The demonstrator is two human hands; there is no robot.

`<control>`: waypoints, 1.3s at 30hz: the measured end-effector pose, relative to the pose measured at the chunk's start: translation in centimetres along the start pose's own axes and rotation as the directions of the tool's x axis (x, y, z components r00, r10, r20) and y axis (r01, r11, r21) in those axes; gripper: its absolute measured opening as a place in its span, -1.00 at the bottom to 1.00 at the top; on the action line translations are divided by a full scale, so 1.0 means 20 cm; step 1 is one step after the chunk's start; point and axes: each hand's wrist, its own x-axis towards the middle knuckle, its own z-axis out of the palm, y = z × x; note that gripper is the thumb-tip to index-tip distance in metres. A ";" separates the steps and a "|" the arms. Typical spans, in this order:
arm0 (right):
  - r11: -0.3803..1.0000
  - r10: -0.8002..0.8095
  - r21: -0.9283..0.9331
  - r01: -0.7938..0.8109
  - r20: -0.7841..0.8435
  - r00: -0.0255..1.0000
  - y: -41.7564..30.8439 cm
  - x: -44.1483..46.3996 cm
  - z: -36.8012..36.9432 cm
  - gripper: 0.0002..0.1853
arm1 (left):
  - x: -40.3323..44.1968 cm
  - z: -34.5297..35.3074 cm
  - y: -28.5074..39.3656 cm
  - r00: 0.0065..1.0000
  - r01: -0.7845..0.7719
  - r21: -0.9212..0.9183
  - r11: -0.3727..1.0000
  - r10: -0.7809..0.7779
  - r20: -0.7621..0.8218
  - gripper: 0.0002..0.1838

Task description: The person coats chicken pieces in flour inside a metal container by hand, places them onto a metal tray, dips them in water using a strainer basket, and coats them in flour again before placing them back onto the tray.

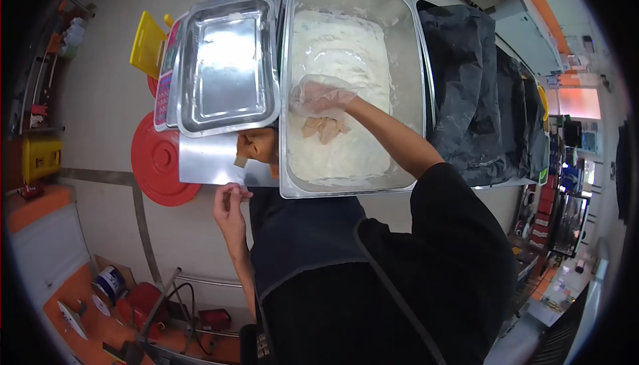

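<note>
My right hand (323, 99), in a clear plastic glove, is inside a deep metal pan (406, 99), low over white flour (343, 39). Several pale pieces that look like raw meat (325, 129) lie on the flour just below that hand. The glove blurs its fingers, so whether they grip anything is not visible. My left hand (230, 204) is bare and hangs by the near table edge, its fingers loosely curled in with nothing seen in them. A brown cloth-like item (259, 147) lies on the metal table close to it.
Left of the pan, a shallow metal tray (269, 92) rests on a stack with a pink-patterned side. Black plastic sheeting (462, 92) covers things at the right. A red round lid (163, 159) and a yellow board (146, 44) are at the left. Metal rails (210, 282) stand lower left.
</note>
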 end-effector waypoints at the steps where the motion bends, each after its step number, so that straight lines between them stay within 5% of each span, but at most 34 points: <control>1: 0.972 -0.233 0.022 0.236 -0.097 0.968 0.03 -0.04 0.02 -0.71 | 0.00 0.03 -0.01 1.000 0.002 -0.004 1.000 -0.002 0.002 -0.85; 4: 0.971 0.234 -0.011 -0.239 -0.168 0.958 -0.15 -0.16 -0.25 -0.72 | 0.01 0.02 -0.06 0.998 0.007 -0.002 1.000 -0.008 -0.059 -0.85; 6: 0.970 0.182 -0.109 -0.217 -0.260 0.948 -0.15 -0.39 -0.36 -0.68 | 0.00 0.03 -0.06 0.997 0.031 0.009 0.999 -0.031 -0.074 -0.85; 7: 0.672 0.392 -0.632 -0.386 -0.139 0.910 0.14 -0.68 -0.14 -0.68 | 0.01 0.04 -0.07 0.996 0.044 0.010 0.999 -0.043 -0.078 -0.84; 8: 0.199 0.577 -0.968 -0.153 -0.010 0.816 0.43 -0.96 0.08 -0.67 | 0.01 0.07 -0.06 0.998 0.032 0.023 0.999 -0.031 -0.047 -0.84; 9: 0.470 0.732 -0.743 -0.477 0.025 0.681 0.26 -0.98 0.11 -0.64 | 0.01 0.11 -0.04 1.000 0.024 0.031 0.999 -0.024 -0.019 -0.84; 10: 0.499 0.854 -0.374 -0.782 0.060 0.516 0.08 -0.99 0.15 -0.60 | 0.02 0.14 -0.02 1.000 0.015 0.044 0.999 -0.016 0.009 -0.83; 12: 0.570 0.798 -0.372 -0.732 0.464 0.386 -0.42 -0.82 -0.02 -0.58 | 0.05 0.20 0.01 0.999 -0.018 0.064 0.998 0.015 0.043 -0.83; 14: 0.772 0.608 -0.151 -0.617 0.458 0.649 -0.42 -0.87 0.18 -0.47 | 0.06 0.28 0.05 0.999 0.016 0.055 0.998 -0.018 0.030 -0.81; 15: 0.829 0.535 0.031 -0.558 0.247 0.808 -0.45 -0.87 0.29 -0.48 | 0.06 0.35 0.08 0.998 0.064 0.034 0.997 -0.065 0.013 -0.79; 17: 0.765 0.571 0.249 -0.594 0.165 0.804 -0.55 -0.67 0.32 -0.50 | 0.02 0.44 0.08 0.998 0.056 0.083 0.995 -0.055 -0.009 -0.75; 18: 0.630 0.651 0.270 -0.729 0.330 0.684 -0.62 -0.49 0.25 -0.52 | 0.01 0.49 0.05 1.000 -0.003 0.153 0.988 0.005 -0.009 -0.72; 24: 0.342 0.401 0.785 -0.517 0.376 0.835 -0.46 -0.37 0.41 -0.47 | -0.01 0.57 0.01 0.988 -0.078 0.093 0.993 0.089 -0.124 -0.61; 30: 0.728 0.461 0.245 -0.640 0.515 0.722 -0.65 -0.22 -0.27 -0.59 | -0.01 0.59 0.06 0.992 -0.044 0.078 0.996 0.054 -0.118 -0.60; 33: 0.846 0.454 0.236 -0.478 0.150 0.878 -0.53 -0.30 -0.36 -0.59 | 0.00 0.59 0.05 0.990 -0.028 0.076 0.997 0.038 -0.134 -0.59; 36: 0.834 0.551 -0.160 -0.529 0.185 0.814 -0.51 -0.25 -0.53 -0.55 | 0.00 0.57 0.05 0.996 -0.042 0.087 0.995 0.049 -0.079 -0.60; 39: 0.812 0.566 -0.343 -0.472 0.264 0.781 -0.45 -0.14 -0.68 -0.45 | 0.01 0.56 0.01 0.994 -0.078 0.093 0.993 0.084 -0.068 -0.60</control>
